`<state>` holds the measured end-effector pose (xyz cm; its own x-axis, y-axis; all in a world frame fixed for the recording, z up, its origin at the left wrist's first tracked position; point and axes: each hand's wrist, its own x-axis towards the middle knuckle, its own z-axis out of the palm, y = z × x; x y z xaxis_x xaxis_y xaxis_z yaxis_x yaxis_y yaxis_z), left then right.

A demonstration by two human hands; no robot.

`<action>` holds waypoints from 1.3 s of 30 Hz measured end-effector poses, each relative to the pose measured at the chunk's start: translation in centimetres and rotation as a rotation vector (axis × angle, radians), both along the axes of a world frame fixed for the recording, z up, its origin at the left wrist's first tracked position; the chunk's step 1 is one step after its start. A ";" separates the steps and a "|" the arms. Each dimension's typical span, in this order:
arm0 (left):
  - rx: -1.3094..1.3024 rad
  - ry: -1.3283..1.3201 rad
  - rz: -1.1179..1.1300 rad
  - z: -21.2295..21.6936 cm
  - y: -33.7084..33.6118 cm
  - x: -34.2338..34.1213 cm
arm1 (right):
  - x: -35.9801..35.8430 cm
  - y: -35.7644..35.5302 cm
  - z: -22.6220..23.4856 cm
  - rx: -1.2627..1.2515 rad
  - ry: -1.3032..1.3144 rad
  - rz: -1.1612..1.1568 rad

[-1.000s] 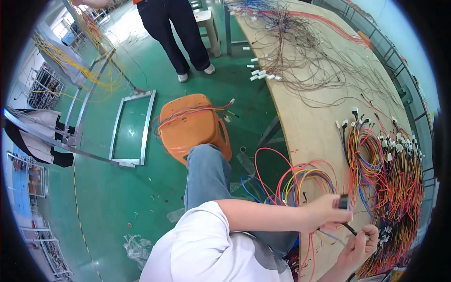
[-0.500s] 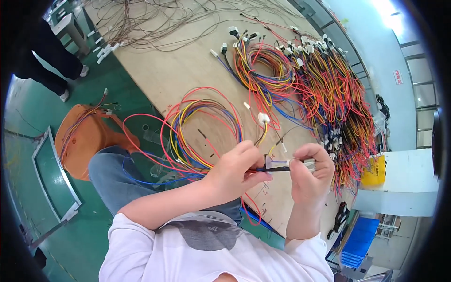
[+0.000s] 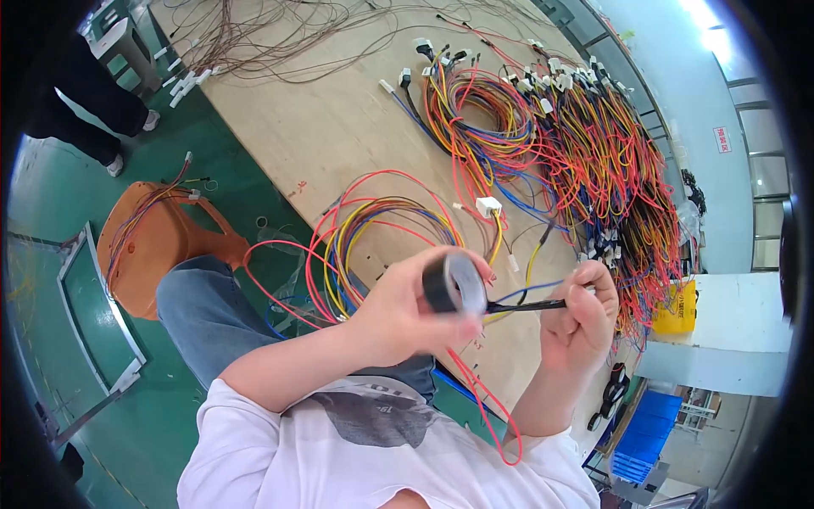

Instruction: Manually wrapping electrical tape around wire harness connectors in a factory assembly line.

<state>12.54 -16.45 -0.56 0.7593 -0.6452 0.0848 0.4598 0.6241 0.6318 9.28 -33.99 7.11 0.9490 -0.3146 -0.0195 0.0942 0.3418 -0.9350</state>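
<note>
Since half a second back the left hand [image 3: 398,318] has swung up and a roll of black tape [image 3: 455,284] now fills it, where before I could only see a thin dark stick of something pinched between both hands; the wire pile on the bench looks the same, so it's just the hands that shifted. Only one view to go on, the head cam, so here's what I get from it. Left fingers are wrapped round the tape roll, gripping it by its rim with the thumb side toward me, roll tilted so I see its pale inner core. Right hand [image 3: 581,318] is curled closed around a black-wrapped bundle of wires [image 3: 530,304], which runs straight across from the roll into that fist, with blue and yellow leads poking out past it. The two hands are close, tape touching the bundle as far as I can tell. My read: the tape has come round to the near side of the bundle mid-wrap, so the wrapping is underway rather than finished. Behind the hands sits a loose coil of red, yellow and blue wires [image 3: 386,220] on the plywood table [image 3: 322,127], and further right a big heap of harnesses [image 3: 593,161] with white connectors. An orange stool [image 3: 148,246] stands left of my knee.
</note>
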 end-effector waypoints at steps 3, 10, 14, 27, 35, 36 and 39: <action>0.142 -0.849 0.238 -0.4 0.4 1.0 | -0.1 -0.5 0.5 0.026 0.037 0.002; 0.361 -0.424 0.177 -3.3 -2.8 0.4 | 1.0 1.5 -3.3 -0.158 0.023 0.230; 0.478 -0.378 0.143 -3.3 -2.9 1.4 | 0.3 -0.2 -5.9 -0.414 0.117 0.315; 0.845 -0.577 0.079 -2.0 -3.2 2.1 | 1.0 0.6 -5.8 -0.680 -0.050 0.092; -0.080 0.407 -0.171 -1.1 -2.2 2.6 | 0.6 1.2 -5.1 -0.460 -0.128 -0.063; -0.129 0.450 -0.157 -0.6 -1.5 2.5 | 0.6 1.4 -4.6 -0.462 -0.128 -0.072; 0.063 -0.116 0.191 -0.9 -1.4 1.5 | 0.6 1.3 -3.1 -0.217 0.064 -0.136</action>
<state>14.06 -17.89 -1.47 0.8556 -0.4975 0.1429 0.2590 0.6505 0.7139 9.85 -32.67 4.04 0.8965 -0.4431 0.0036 0.0637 0.1209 -0.9906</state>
